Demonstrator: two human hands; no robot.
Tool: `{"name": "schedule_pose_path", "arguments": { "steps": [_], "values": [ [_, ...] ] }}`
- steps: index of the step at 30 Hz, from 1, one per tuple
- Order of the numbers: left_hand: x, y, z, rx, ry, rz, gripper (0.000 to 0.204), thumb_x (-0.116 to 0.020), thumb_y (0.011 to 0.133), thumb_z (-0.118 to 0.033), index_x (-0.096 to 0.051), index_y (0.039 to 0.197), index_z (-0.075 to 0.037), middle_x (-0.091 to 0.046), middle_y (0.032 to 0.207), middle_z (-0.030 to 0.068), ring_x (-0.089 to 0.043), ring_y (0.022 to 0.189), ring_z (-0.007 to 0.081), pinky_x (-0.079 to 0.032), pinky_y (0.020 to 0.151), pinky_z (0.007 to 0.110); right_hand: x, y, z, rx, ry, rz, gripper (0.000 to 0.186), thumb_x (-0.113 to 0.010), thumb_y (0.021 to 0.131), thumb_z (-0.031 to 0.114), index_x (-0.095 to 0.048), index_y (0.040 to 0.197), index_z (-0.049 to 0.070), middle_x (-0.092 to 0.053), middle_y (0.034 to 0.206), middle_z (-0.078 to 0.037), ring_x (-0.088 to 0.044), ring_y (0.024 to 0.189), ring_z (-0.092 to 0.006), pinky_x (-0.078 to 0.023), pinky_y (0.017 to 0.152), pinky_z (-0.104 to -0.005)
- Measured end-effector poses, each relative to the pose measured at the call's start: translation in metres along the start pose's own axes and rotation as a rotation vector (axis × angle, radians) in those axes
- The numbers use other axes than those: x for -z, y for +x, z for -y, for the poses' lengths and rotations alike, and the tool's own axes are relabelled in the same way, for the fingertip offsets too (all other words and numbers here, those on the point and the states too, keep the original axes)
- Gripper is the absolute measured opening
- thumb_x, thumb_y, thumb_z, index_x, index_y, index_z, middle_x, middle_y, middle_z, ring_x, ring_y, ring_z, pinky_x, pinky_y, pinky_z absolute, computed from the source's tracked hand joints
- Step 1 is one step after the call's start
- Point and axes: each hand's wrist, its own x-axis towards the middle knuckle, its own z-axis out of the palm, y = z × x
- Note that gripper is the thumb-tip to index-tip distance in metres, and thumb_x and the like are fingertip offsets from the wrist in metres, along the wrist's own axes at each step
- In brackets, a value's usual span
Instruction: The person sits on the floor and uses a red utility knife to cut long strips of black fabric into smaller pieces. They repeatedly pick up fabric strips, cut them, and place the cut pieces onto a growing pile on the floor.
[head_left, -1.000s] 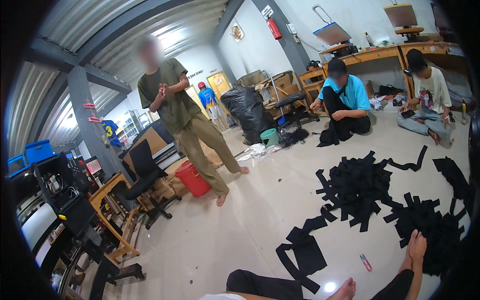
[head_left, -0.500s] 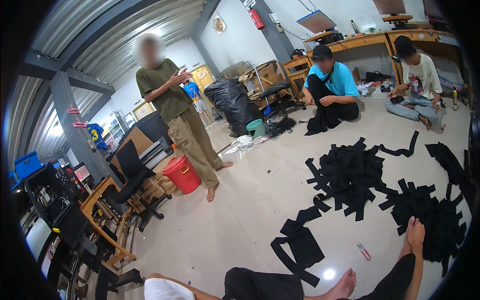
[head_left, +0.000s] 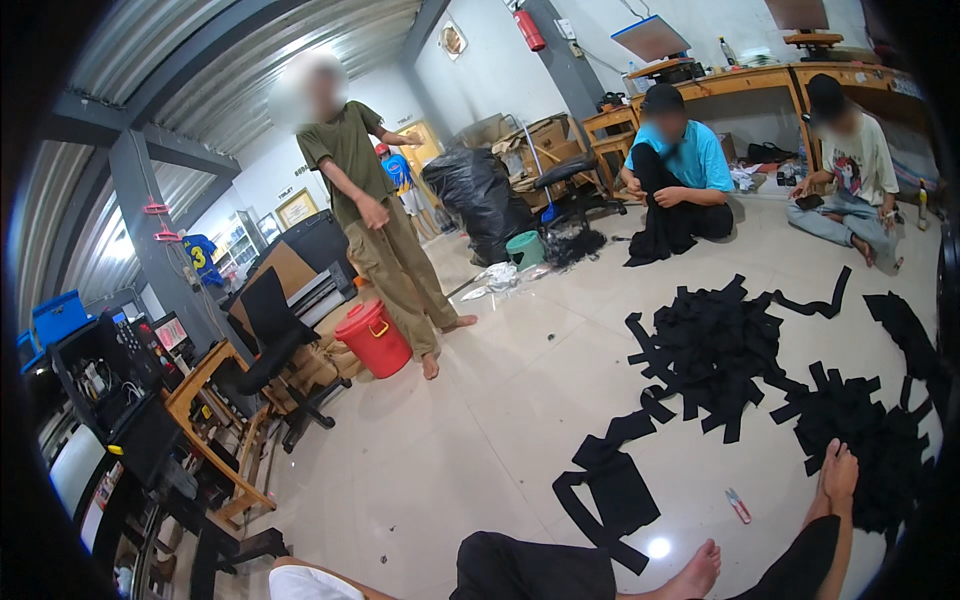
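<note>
Fabric heaps on floor, wearer's hands out of frame

Fabric strips, black, lie in two heaps on the pale tiled floor (head_left: pixel 450 450). The larger heap (head_left: pixel 712 345) sits mid-floor; a second heap (head_left: pixel 860 430) lies to its right, just beside the wearer's bare right foot (head_left: pixel 838 470). A loose piece of black cloth (head_left: pixel 612 490) lies flat nearer the wearer, ahead of the other bare foot (head_left: pixel 697 572). A small red-handled cutter (head_left: pixel 738 505) rests on the tiles between that piece and the right foot.

Wearer sits on the floor, legs in dark trousers stretched forward. Neither the left nor the right hand shows in the head view, so whether they are open, closed or gripping anything cannot be told. A strip of forearm and white sleeve (head_left: pixel 305 582) shows at the lower edge, well apart from both heaps.

Around: one person stands barefoot in olive clothes (head_left: pixel 385 230) next to a red bucket (head_left: pixel 373 338). A person in a blue shirt (head_left: pixel 680 170) crouches at the far side, holding black cloth. Another in a white printed shirt (head_left: pixel 850 165) sits cross-legged to the right. A black office chair (head_left: pixel 270 350) and a wooden counter (head_left: pixel 215 420) stand at left; a full black bag (head_left: pixel 480 195) sits behind.
</note>
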Motion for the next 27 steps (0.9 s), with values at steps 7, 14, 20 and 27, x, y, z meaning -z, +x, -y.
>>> {"name": "schedule_pose_path", "arguments": {
  "steps": [7, 14, 20, 27],
  "values": [
    [0.002, 0.006, 0.008, 0.013, -0.046, -0.070, 0.068, -0.037, 0.107, -0.055, -0.035, 0.145, 0.001, -0.039, 0.145, 0.0117, -0.033, 0.139, 0.0236, -0.024, 0.118, 0.040, -0.002, -0.003, -0.010, 0.078, -0.026, -0.053, 0.065, -0.033, 0.109, 0.042, -0.057, 0.132, -0.014, -0.067, 0.113, -0.035, -0.067, 0.103, -0.0478, -0.053, 0.094, -0.0503],
    [0.002, 0.016, 0.022, 0.045, -0.044, -0.102, 0.070, -0.037, 0.106, -0.056, -0.032, 0.147, 0.001, -0.036, 0.150, 0.0105, -0.030, 0.143, 0.0220, -0.021, 0.120, 0.040, 0.002, 0.002, -0.017, 0.033, 0.014, -0.133, 0.047, -0.042, 0.106, 0.030, -0.064, 0.109, -0.010, -0.068, 0.097, -0.033, -0.067, 0.092, -0.0499, -0.055, 0.083, -0.0556],
    [-0.001, 0.003, 0.012, 0.028, -0.026, -0.137, 0.072, -0.038, 0.106, -0.056, -0.029, 0.149, 0.001, -0.032, 0.153, 0.0095, -0.027, 0.145, 0.0206, -0.019, 0.122, 0.039, 0.014, -0.008, 0.013, -0.002, 0.067, -0.071, 0.046, -0.044, 0.104, 0.031, -0.066, 0.108, -0.009, -0.069, 0.098, -0.033, -0.068, 0.091, -0.0483, -0.056, 0.082, -0.0544],
    [-0.007, 0.007, 0.020, 0.046, -0.006, -0.127, 0.082, -0.037, 0.105, -0.060, -0.019, 0.155, 0.002, -0.023, 0.160, 0.0089, -0.019, 0.150, 0.0184, -0.013, 0.125, 0.037, 0.017, -0.009, 0.000, 0.008, 0.020, -0.073, 0.042, -0.050, 0.101, 0.028, -0.066, 0.107, -0.010, -0.069, 0.097, -0.032, -0.069, 0.091, -0.0469, -0.057, 0.083, -0.0525]
  ]
}}
